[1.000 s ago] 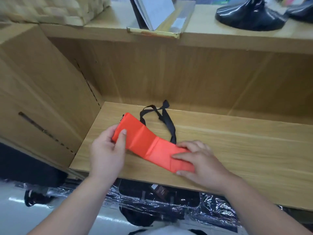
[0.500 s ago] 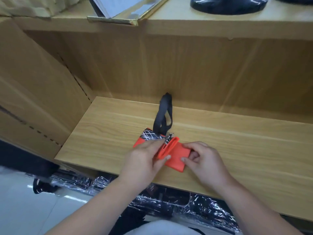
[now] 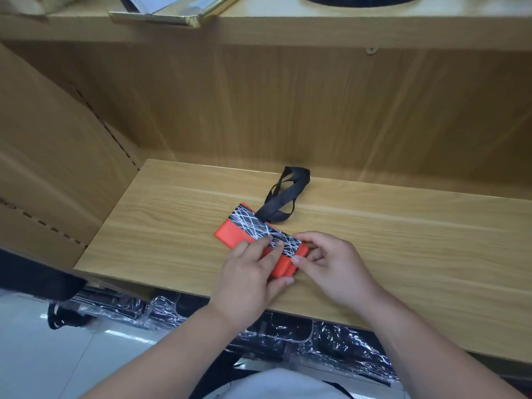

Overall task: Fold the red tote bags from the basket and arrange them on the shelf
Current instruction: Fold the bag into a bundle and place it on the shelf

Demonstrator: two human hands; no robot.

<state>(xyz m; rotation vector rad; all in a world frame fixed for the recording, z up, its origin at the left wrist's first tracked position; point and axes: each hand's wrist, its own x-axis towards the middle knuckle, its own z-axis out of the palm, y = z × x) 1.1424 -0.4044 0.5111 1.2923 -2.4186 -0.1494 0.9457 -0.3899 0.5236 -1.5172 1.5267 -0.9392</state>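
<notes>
A red tote bag (image 3: 234, 233), folded into a small packet with a black band of white scribble lines, lies on the wooden shelf (image 3: 403, 254). Its black strap (image 3: 283, 197) loops away toward the back wall. My left hand (image 3: 253, 272) lies over the packet's near end, fingers flat on top and thumb under its near edge. At the packet's right end my right hand (image 3: 331, 263) pinches the fold with thumb and fingertips. The basket is out of view.
Overhead, an upper shelf (image 3: 288, 27) carries a gold-edged tray (image 3: 172, 12) and a black object. A wooden side panel (image 3: 57, 139) closes the left. Black goods in shiny plastic wrap (image 3: 316, 335) sit below the shelf's front edge.
The long red strip has been folded over from the left into a compact packet, and the patterned black band now faces up. Both hands came together over its right end.
</notes>
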